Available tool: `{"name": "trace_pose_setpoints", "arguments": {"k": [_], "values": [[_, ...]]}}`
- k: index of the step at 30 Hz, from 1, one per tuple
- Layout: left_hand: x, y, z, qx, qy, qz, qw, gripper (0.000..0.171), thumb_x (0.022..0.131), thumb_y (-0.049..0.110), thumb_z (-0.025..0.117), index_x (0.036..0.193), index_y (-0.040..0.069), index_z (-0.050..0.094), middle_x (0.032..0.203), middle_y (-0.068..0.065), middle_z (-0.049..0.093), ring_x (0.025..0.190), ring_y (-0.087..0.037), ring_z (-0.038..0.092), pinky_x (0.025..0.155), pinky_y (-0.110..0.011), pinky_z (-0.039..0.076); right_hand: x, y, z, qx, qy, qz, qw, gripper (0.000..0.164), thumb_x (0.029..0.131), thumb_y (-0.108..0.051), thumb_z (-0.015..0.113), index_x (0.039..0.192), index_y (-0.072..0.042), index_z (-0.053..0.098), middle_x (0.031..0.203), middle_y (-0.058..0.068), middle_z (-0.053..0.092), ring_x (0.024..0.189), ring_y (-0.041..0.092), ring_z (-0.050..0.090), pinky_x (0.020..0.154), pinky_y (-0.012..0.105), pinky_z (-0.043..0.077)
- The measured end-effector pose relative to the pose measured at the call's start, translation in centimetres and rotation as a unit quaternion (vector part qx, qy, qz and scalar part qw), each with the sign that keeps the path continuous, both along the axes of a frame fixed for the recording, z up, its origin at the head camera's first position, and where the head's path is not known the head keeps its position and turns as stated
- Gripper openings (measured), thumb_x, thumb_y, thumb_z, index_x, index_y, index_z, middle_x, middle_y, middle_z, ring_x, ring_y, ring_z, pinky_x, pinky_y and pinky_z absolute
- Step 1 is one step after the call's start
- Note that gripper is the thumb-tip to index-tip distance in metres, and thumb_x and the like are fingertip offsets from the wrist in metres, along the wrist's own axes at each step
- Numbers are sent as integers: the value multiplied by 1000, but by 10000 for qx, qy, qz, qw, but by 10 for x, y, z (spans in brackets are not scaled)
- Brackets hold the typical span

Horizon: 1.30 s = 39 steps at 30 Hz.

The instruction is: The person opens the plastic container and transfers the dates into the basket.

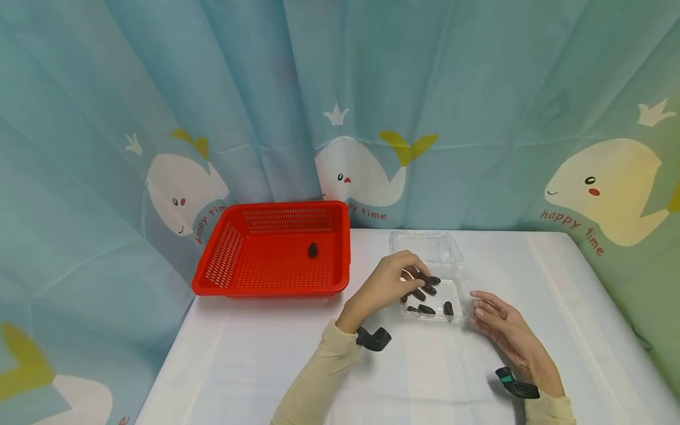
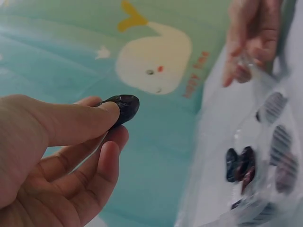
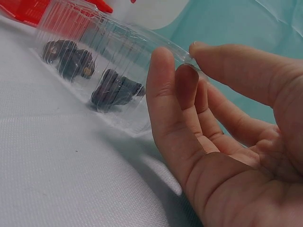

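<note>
My left hand [image 1: 390,282] is over the left side of a clear plastic box. Between its thumb and fingers it pinches a dark, wrinkled date [image 2: 127,108], seen plainly in the left wrist view. Several more dates [image 1: 427,309] lie in the box [image 1: 450,289], whose hinged lid [image 1: 423,247] is folded back. At the box's right side, my right hand [image 1: 504,327] holds the rim between thumb and fingers. Seen from the right wrist, the ribbed wall [image 3: 120,56] of the box shows dates through it.
A red perforated basket [image 1: 268,293] stands to the left on the white table [image 1: 255,354], with a single date [image 1: 312,250] inside. A blue-green curtain [image 1: 478,118] printed with whales hangs behind and along both sides.
</note>
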<state>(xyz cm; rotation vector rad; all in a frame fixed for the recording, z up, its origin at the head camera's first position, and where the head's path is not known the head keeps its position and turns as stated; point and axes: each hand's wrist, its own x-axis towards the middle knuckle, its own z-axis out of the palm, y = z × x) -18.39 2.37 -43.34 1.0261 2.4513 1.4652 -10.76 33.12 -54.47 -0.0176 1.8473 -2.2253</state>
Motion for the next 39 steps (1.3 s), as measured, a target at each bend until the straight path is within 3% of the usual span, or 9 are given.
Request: {"name": "trace_pose_setpoints", "arguments": {"k": [7, 20, 24, 33, 39], "values": [[2, -18, 12, 466, 5, 346, 9983, 15, 94, 3, 75, 107, 10, 74, 109, -4, 71, 96, -9, 69, 86, -18, 58, -1, 1, -2, -13, 37, 11, 10000, 38, 106, -2, 55, 135, -26, 60, 114, -10, 69, 102, 5, 70, 94, 26, 60], [-3, -61, 18, 701, 162, 1122, 9911, 16, 92, 3, 77, 106, 10, 75, 106, -5, 72, 94, -17, 72, 85, -26, 62, 1, 0, 0, 77, -14, 22, 10000, 38, 106, -3, 56, 135, -26, 60, 113, -11, 68, 101, 4, 70, 94, 25, 60], [-4, -77, 22, 845, 36, 1340, 9874, 18, 92, 1, 77, 107, 9, 74, 108, -7, 72, 97, -20, 73, 86, -32, 63, -1, 0, 0, 105, 20, 12, 9999, 37, 106, -3, 56, 136, -25, 60, 112, -11, 68, 101, 4, 69, 94, 25, 60], [-15, -110, 26, 763, -322, 1373, 9871, 19, 92, 2, 76, 109, 10, 74, 110, -7, 72, 103, -21, 73, 91, -31, 63, -1, -1, 0, 101, 34, -49, 9999, 37, 106, -2, 56, 135, -24, 59, 112, -11, 68, 101, 5, 69, 93, 25, 61], [-26, -133, 30, 353, -686, 1410, 9870, 19, 94, 9, 76, 112, 14, 74, 110, -2, 74, 103, -21, 73, 93, -38, 62, 0, -1, 0, 60, 53, -12, 10000, 37, 106, -2, 56, 135, -24, 59, 113, -11, 68, 101, 4, 69, 93, 25, 60]]}}
